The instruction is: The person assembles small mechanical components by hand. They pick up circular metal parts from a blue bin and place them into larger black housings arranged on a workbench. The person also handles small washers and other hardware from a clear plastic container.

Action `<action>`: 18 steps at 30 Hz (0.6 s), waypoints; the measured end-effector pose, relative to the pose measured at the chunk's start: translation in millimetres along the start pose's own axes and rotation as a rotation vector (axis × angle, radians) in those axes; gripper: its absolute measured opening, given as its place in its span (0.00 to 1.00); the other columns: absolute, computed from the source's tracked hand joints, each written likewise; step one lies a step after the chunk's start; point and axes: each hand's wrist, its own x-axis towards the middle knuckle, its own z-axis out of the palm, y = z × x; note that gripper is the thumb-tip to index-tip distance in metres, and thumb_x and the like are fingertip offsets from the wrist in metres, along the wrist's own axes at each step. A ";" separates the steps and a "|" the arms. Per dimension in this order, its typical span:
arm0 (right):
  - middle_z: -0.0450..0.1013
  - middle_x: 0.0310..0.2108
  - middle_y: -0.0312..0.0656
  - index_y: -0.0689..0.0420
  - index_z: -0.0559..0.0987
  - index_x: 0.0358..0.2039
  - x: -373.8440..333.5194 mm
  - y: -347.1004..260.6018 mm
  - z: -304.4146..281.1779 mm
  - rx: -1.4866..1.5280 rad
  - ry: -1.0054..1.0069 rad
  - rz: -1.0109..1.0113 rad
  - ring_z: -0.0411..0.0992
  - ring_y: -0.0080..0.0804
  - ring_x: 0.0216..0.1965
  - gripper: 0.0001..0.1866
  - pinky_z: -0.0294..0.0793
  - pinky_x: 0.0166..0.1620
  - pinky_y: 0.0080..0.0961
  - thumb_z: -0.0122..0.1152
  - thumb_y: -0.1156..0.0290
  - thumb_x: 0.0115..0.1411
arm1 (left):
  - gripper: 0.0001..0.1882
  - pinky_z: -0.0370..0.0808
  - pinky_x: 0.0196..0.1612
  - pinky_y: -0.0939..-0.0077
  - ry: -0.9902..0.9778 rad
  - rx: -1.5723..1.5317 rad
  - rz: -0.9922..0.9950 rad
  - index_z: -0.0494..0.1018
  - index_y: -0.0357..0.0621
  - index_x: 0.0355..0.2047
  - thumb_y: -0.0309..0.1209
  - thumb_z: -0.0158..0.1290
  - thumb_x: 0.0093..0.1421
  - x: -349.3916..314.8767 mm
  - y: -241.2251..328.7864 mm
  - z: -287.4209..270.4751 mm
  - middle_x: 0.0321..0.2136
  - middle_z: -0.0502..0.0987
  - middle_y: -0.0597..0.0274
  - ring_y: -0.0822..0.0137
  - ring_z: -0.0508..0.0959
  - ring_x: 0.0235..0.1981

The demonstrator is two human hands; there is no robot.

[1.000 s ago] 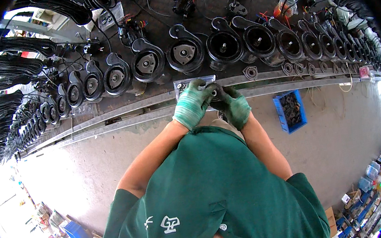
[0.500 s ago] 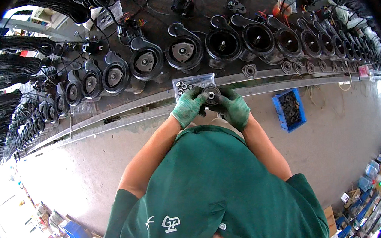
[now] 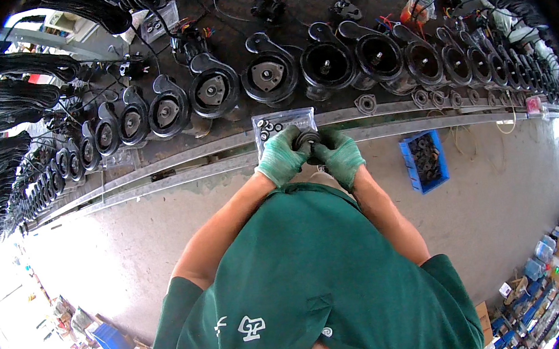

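My gloved left hand (image 3: 282, 157) and gloved right hand (image 3: 341, 157) meet in front of my body at the bench edge. Between them they grip a round black part (image 3: 307, 139), ridged and tilted; fingers hide much of it. Just beyond my left hand lies a clear plastic tray (image 3: 299, 116) holding small black rings (image 3: 268, 129). Behind it on the bench stands a row of black round pump-like housings (image 3: 273, 97). Those to the left have a metal plate (image 3: 267, 75) inside; those to the right show a bare shaft (image 3: 325, 66).
A metal rail (image 3: 190, 163) runs along the bench front. Several flat metal plates (image 3: 366, 104) lie near the edge. A blue bin (image 3: 413, 172) of black parts sits on the floor at right. Coiled black cables (image 3: 19, 96) and wired black units (image 3: 269, 6) fill the back and left.
The round black part has been tilted, so its pale centre no longer faces up. Both hands have turned around it and drawn slightly closer together.
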 end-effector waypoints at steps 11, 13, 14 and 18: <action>0.80 0.43 0.48 0.59 0.82 0.46 31.0 -55.5 -34.5 -0.656 0.385 -0.794 0.80 0.38 0.42 0.13 0.79 0.46 0.30 0.65 0.72 0.60 | 0.20 0.75 0.44 0.73 0.345 -0.241 0.176 0.71 0.37 0.53 0.31 0.59 0.64 7.8 -15.9 -7.2 0.41 0.79 0.58 0.69 0.77 0.39; 0.80 0.43 0.47 0.56 0.83 0.46 41.6 -91.2 -36.5 -0.555 0.536 -0.831 0.79 0.43 0.44 0.13 0.78 0.48 0.33 0.65 0.74 0.59 | 0.18 0.76 0.42 0.68 0.522 -0.250 0.205 0.71 0.36 0.49 0.31 0.59 0.63 16.1 -66.3 -25.7 0.41 0.77 0.53 0.64 0.78 0.39; 0.80 0.43 0.46 0.55 0.83 0.46 54.6 -99.3 -38.3 -0.642 0.522 -0.901 0.79 0.44 0.44 0.14 0.78 0.48 0.34 0.65 0.74 0.59 | 0.17 0.76 0.42 0.67 0.604 -0.056 0.166 0.72 0.36 0.48 0.30 0.59 0.62 21.0 -117.7 -35.8 0.41 0.77 0.51 0.61 0.77 0.39; 0.81 0.42 0.41 0.47 0.85 0.44 92.9 -100.8 -46.3 -0.959 0.486 -1.120 0.78 0.44 0.42 0.14 0.79 0.48 0.35 0.66 0.74 0.56 | 0.21 0.74 0.46 0.60 0.553 0.243 0.014 0.72 0.38 0.52 0.31 0.59 0.60 11.8 -167.2 -34.8 0.43 0.74 0.44 0.50 0.76 0.40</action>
